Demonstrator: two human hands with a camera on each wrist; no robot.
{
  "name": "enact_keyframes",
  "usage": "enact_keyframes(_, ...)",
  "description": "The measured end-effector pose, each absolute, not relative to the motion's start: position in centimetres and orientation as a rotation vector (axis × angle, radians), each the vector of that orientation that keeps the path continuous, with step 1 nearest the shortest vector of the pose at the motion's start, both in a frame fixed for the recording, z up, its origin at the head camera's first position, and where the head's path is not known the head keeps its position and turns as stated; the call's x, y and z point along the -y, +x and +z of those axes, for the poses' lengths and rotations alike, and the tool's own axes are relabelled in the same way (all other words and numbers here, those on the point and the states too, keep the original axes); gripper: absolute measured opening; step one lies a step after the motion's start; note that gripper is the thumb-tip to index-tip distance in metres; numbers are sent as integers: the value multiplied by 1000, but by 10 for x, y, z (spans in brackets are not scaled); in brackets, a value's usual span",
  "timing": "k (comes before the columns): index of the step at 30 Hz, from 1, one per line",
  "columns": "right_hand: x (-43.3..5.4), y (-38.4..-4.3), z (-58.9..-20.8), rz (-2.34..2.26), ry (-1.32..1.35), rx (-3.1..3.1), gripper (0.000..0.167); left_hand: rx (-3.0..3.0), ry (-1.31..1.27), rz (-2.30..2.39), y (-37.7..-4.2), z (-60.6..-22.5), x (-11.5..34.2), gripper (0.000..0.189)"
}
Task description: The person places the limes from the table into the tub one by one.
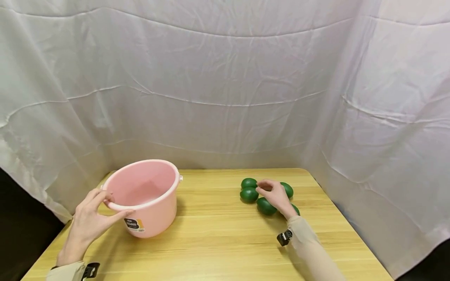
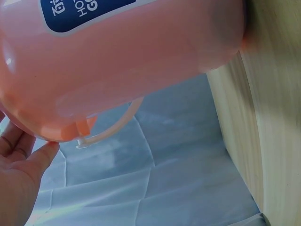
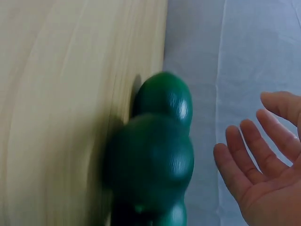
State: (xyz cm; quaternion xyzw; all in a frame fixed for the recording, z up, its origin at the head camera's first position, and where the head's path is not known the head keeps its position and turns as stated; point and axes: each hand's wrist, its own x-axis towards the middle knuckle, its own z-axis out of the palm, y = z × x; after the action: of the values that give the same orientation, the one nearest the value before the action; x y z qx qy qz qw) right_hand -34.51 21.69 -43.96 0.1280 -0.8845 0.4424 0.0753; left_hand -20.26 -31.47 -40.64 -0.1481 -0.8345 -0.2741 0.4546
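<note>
A pink plastic bucket [image 1: 158,216] with a dark label [image 2: 84,12] stands on the left of the table. My left hand [image 1: 88,220] grips its near-left rim, thumb outside and fingers over the edge. Inside, the visible part of the bucket is bare. On the right lie several smooth, dark green, avocado-like fruits [image 1: 249,195] in a loose cluster. My right hand [image 1: 275,195] hovers over them with fingers spread and bent slightly; the right wrist view shows the palm holding nothing. One fruit [image 1: 266,207] lies just before this hand, and another [image 1: 287,190] is partly behind it.
The wooden table [image 1: 211,242] ends at a white curtain [image 1: 225,117] along the back and sides. A pale bucket handle [image 2: 115,127] hangs down the bucket's side. Black straps with small devices [image 1: 284,237] sit at both wrists.
</note>
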Motion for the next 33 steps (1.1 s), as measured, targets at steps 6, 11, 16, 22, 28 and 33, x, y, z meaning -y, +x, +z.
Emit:
enact_keyframes(6, -237, -346, -443, 1248, 389, 2684, 32, 2064, -361, -673, -202, -407, 314, 56)
enact_keyframes(11, -254, -343, -449, 1212, 409, 2731, 35, 2077, -353, -677, -202, -406, 315, 56)
enact_keyframes(16, -273, -340, -454, 1159, 375, 2763, 36, 2074, -361, -656, -202, -406, 314, 54)
enact_keyframes(22, -287, -337, -460, 1053, 382, 2778, 32, 2070, -356, -650, -201, -405, 314, 55)
enact_keyframes(28, -297, -333, -466, 978, 373, 2806, 32, 2072, -357, -652, -202, -406, 314, 55)
enact_keyframes(33, -304, -329, -468, 970, 337, 2866, 40, 2071, -351, -651, -201, -406, 313, 55)
